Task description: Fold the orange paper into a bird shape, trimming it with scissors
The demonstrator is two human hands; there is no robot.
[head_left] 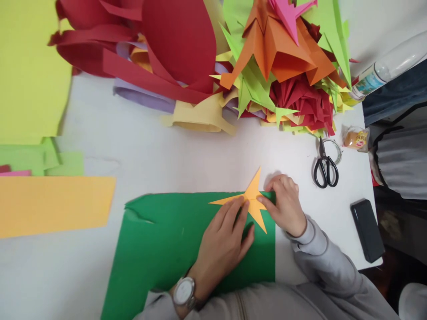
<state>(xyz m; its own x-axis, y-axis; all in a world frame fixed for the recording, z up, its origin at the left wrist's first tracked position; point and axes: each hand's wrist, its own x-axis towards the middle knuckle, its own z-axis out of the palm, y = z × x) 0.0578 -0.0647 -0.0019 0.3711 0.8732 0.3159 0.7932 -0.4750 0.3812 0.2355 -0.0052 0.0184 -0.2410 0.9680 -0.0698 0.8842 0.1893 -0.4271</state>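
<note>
An orange paper star (pixel 252 195) with long pointed arms lies on a large green paper sheet (pixel 160 249), near the sheet's upper right corner. My left hand (pixel 223 235), with a watch on the wrist, lies over the green sheet. Its fingers are stretched out and their tips press on the star's middle. At the star's right side, my right hand (pixel 285 204) is closed, thumb and bent fingers pinching the arm there. The fingers cover that arm's end.
Folded orange, green, pink and red paper shapes (pixel 276 58) are heaped at the back right, beside curled red paper (pixel 180 40). Scissors (pixel 325 164), a tape roll (pixel 335 149), a wrapped snack (pixel 356 138) and a black case (pixel 367 230) lie on the right. Orange paper (pixel 56 202) lies left.
</note>
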